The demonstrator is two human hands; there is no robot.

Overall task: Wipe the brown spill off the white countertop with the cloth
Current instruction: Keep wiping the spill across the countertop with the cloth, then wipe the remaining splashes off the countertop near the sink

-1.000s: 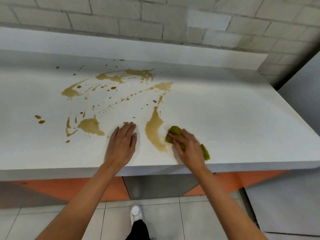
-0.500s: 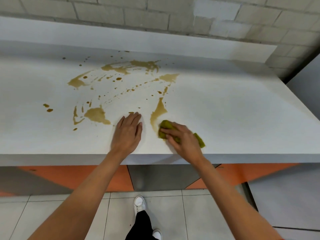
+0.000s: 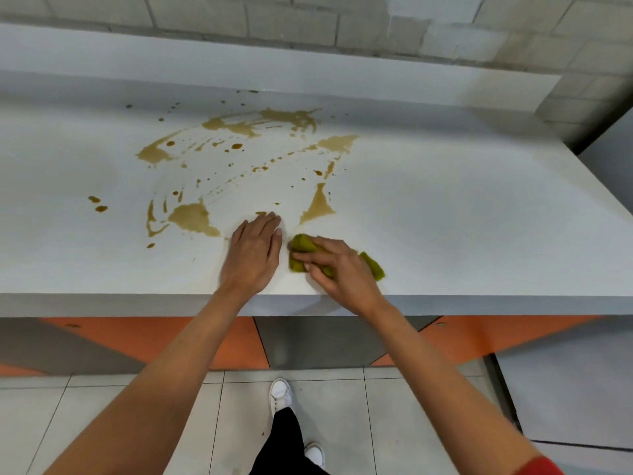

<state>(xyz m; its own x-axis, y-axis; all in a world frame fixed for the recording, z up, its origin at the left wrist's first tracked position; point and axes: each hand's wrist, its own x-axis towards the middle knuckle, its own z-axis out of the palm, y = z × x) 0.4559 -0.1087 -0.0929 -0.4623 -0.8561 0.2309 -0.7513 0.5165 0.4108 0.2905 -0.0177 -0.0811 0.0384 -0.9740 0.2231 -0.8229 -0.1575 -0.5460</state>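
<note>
Pressing an olive-green cloth (image 3: 300, 246) onto the white countertop (image 3: 462, 217) with the right hand (image 3: 342, 270), fingers laid nearly straight across it rather than curled round it. Leaving both ends of the cloth showing, one past the fingertips, one behind the knuckles. Resting the left hand (image 3: 253, 257) flat and open on the countertop just beside the cloth, holding nothing. Working near the front edge, just short of the nearest tongue of the brown spill (image 3: 317, 209). Looking over more puddles, streaks and drops spreading away toward the low white upstand (image 3: 239, 63) and the grey block wall (image 3: 308, 22). Standing on pale floor tiles (image 3: 102, 423) before orange cabinet fronts (image 3: 154, 341), a white shoe (image 3: 281, 394) pointing in.
</note>
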